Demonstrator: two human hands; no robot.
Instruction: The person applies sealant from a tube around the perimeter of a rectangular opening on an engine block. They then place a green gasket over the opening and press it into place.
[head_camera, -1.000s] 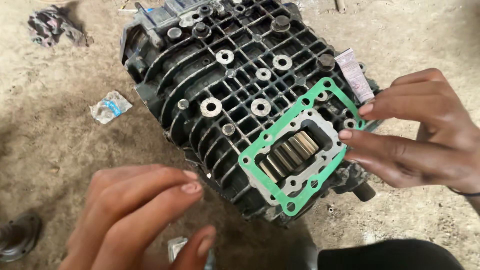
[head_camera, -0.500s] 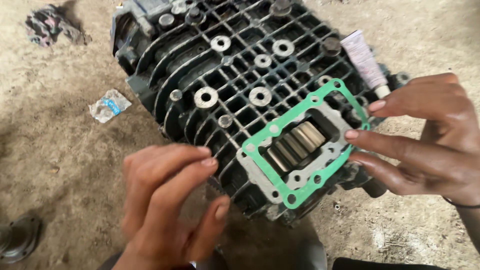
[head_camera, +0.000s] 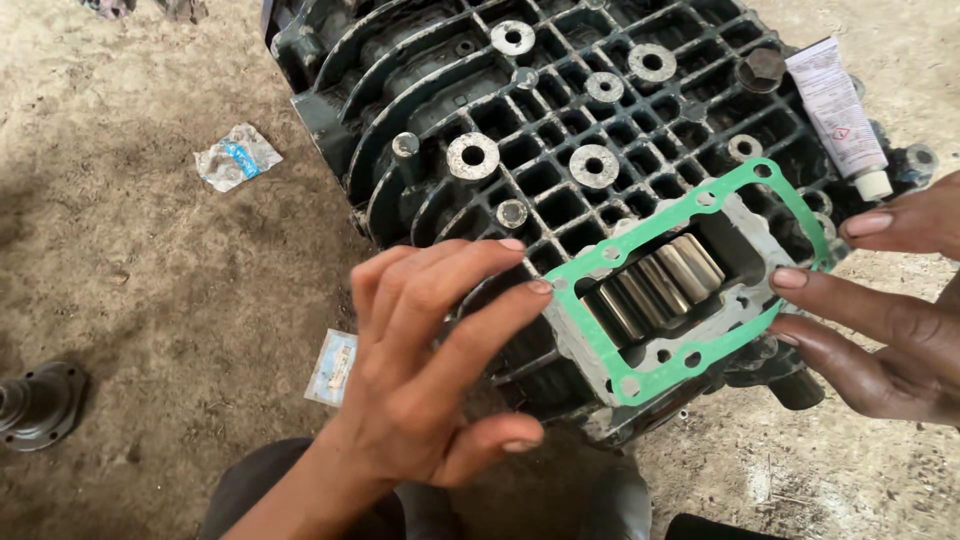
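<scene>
Two hands meet at the green gasket (head_camera: 672, 283), which lies on the machined opening at the lower right of the dark ribbed casing (head_camera: 560, 150), centre frame. The left hand (head_camera: 430, 360) is spread, fingertips touching the gasket's left corner; the right hand (head_camera: 880, 320) is open, fingertips on its right edge, gripping nothing. The thin gasket could slide off its bolt holes or crease under uneven pressure. A white tube (head_camera: 838, 115) rests at the upper right, a crumpled wrapper (head_camera: 236, 156) on the dirt floor at left, a metal flange (head_camera: 40, 402) at lower left.
</scene>
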